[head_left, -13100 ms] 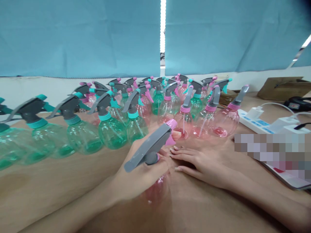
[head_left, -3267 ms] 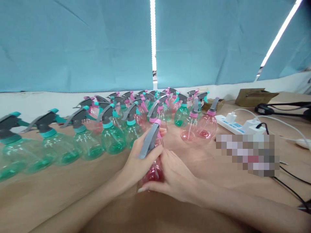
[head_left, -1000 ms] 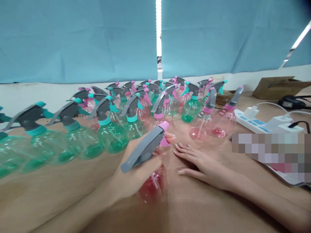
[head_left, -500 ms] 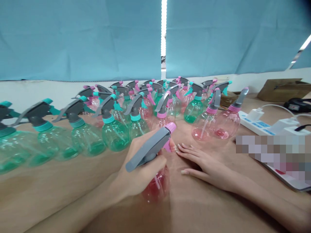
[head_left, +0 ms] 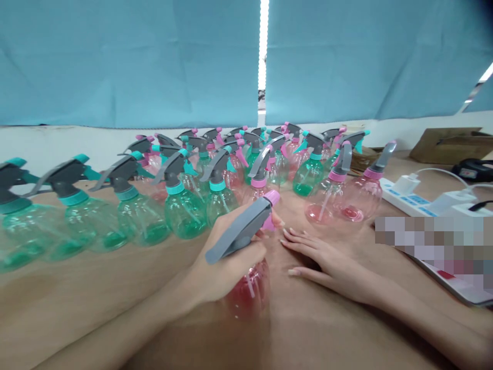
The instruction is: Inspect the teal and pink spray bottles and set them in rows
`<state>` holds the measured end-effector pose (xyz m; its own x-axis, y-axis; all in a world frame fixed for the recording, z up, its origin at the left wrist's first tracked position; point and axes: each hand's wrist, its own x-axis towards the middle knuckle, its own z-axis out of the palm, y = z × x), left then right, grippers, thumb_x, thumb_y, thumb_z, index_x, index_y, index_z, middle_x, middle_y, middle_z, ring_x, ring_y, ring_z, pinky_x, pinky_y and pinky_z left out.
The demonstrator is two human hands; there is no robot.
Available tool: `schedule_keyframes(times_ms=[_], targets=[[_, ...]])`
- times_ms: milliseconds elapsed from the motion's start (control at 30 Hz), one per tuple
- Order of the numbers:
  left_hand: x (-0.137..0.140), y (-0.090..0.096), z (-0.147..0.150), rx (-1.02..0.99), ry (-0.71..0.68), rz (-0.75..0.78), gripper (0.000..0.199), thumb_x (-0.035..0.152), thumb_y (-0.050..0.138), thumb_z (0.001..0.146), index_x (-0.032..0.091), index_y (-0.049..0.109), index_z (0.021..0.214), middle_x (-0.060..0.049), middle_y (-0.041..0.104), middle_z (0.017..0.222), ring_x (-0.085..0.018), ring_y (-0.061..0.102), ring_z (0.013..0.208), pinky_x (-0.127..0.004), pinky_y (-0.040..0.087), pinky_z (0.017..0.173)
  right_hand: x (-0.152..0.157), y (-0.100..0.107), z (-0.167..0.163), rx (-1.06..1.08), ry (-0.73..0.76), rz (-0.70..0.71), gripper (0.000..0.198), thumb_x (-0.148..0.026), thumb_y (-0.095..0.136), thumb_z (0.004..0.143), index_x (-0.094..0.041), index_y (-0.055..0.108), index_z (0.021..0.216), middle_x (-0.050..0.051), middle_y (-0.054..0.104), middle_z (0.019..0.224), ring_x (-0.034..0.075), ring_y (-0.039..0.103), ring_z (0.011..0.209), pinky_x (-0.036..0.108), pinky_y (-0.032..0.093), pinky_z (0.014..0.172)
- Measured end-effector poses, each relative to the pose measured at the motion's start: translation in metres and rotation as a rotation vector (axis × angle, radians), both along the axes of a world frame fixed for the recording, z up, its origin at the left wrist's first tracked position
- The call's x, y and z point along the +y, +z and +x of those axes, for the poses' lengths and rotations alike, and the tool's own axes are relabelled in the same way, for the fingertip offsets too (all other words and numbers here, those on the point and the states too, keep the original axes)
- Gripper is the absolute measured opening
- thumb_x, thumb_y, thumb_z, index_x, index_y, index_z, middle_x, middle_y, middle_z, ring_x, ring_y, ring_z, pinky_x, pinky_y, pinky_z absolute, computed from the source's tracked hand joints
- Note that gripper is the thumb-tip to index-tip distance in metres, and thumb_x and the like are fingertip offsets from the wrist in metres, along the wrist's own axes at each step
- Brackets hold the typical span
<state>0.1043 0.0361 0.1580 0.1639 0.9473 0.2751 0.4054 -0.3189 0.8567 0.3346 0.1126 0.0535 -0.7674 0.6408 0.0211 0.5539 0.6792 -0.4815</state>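
My left hand (head_left: 227, 257) is wrapped round the neck of a pink spray bottle (head_left: 250, 293) with a grey and pink trigger head. Its clear pink body shows below my fingers, and its collar is hidden by them. My right hand (head_left: 323, 259) lies flat on the brown tabletop (head_left: 316, 329), fingers stretched toward the bottle and holding nothing. Just beyond my left hand stands another pink spray bottle (head_left: 258, 190). A row of green spray bottles (head_left: 187, 216) runs off to the left. Two pink spray bottles (head_left: 362, 198) stand beyond my right hand.
More green and pink spray bottles (head_left: 308, 177) crowd the back of the table. At the right lie a white power strip (head_left: 400, 198) with plugs and cables, a partly blurred flat device (head_left: 458, 290), a cardboard box (head_left: 449, 144) and a black object (head_left: 473, 168). Blue curtains (head_left: 154, 61) hang behind.
The view has shifted very slightly. My left hand keeps its hold on the pink spray bottle, whose head has tipped up a little. My right hand rests in the same place.
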Motion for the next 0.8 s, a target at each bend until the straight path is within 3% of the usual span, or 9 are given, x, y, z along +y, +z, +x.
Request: schedule_keyframes(times_ms=[133,233,533,800], targets=[[-0.0007,-0.0035,0.0006,-0.050,-0.027,-0.008,0.029,0.015,0.050,0.075,0.027,0.061,0.098,0.006,0.053,0.075,-0.011,0.042,0.054,-0.026,0.038,0.054,-0.0005,0.0007,0.0021,0.003,-0.010,0.003,0.067,-0.061,0.048,0.092,-0.025,0.037,0.148,0.004,0.031,0.156,0.028,0.026,0.144,0.050,0.025,0.117],[0.0000,-0.0056,-0.0002,-0.031,-0.024,0.012,0.036,0.014,0.052,0.075,0.028,0.063,0.106,0.005,0.053,0.073,-0.011,0.038,0.053,-0.026,0.036,0.052,-0.0002,0.0017,0.0032,-0.013,-0.013,0.005,0.068,-0.061,0.047,0.092,-0.024,0.037,0.148,0.005,0.032,0.156,0.028,0.027,0.144,0.050,0.025,0.117],[-0.0012,-0.0085,0.0006,-0.064,-0.037,0.005,0.041,0.014,0.049,0.074,0.028,0.062,0.110,0.007,0.045,0.067,-0.011,0.030,0.053,-0.026,0.030,0.053,0.0002,0.0018,0.0023,-0.023,-0.017,0.002,0.068,-0.062,0.046,0.092,-0.022,0.040,0.147,0.005,0.033,0.156,0.027,0.027,0.144,0.049,0.026,0.117],[0.0022,-0.0066,0.0006,-0.073,-0.049,-0.027,0.033,0.016,0.050,0.074,0.026,0.060,0.103,0.007,0.037,0.065,-0.011,0.025,0.054,-0.026,0.024,0.051,-0.0002,0.0033,0.0024,-0.007,-0.018,-0.007,0.067,-0.062,0.047,0.092,-0.024,0.040,0.147,0.005,0.034,0.155,0.027,0.028,0.144,0.049,0.026,0.117]])
